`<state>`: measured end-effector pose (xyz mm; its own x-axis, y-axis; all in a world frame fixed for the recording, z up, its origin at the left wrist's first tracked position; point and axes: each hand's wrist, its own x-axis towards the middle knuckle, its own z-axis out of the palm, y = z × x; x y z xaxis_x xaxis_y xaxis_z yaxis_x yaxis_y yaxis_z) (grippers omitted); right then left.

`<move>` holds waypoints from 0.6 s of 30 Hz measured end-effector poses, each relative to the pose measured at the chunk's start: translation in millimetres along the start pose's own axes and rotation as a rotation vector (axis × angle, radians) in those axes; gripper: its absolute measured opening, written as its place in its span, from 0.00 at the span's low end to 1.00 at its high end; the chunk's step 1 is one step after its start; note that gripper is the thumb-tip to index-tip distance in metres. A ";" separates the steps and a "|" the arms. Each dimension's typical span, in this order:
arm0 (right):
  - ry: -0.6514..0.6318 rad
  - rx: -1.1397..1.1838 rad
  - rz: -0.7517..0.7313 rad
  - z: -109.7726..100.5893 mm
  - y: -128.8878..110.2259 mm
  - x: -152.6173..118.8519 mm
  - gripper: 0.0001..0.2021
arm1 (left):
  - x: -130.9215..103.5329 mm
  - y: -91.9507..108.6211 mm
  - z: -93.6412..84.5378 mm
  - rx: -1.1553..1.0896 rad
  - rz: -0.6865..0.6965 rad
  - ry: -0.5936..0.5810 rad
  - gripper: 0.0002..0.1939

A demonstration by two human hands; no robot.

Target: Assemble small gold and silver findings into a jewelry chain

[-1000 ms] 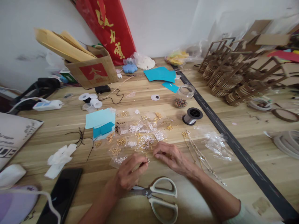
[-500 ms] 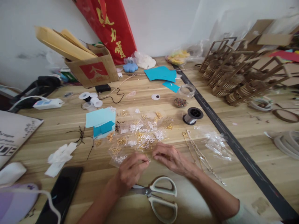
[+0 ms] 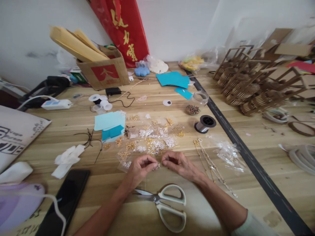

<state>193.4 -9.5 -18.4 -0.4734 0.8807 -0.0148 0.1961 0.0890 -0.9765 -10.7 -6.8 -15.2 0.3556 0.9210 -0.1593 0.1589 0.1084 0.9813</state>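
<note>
My left hand is closed in a pinch on a small silvery bit that shows at its fingertips. Just right of it, my right hand is pinched too; whatever its fingers hold is too small to name. A narrow gap separates the two hands. Silver beads and gold findings lie in and on small clear bags just beyond them. White-handled scissors rest below the hands, blades pointing left. Gold and silver chains lie right of my right hand.
A wire spool and a glass jar of beads stand beyond the chains. Blue paper lies left of the beads. A black phone is at lower left. Wooden baskets stand at the back right.
The view has shifted slightly, moving the table's things a little to the right. My left hand has turned a little, its fingers still pinched; the scissor blades show more fully.
</note>
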 end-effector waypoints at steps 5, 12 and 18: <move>-0.012 0.022 0.049 -0.8 -2.3 0.4 0.13 | 0.8 1.1 -0.8 -0.053 -0.035 -0.015 0.07; -0.031 -0.045 0.025 0.9 -9.1 1.6 0.12 | 0.7 -0.4 -1.9 -0.074 -0.010 -0.023 0.06; -0.017 -0.085 0.024 3.2 -6.2 1.3 0.13 | 1.7 1.2 -2.8 -0.109 -0.026 -0.032 0.07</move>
<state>188.8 -10.3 -13.1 -0.4822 0.8750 -0.0424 0.2790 0.1075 -0.9542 -12.5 -4.1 -14.0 0.3825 0.9050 -0.1861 0.0682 0.1732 0.9825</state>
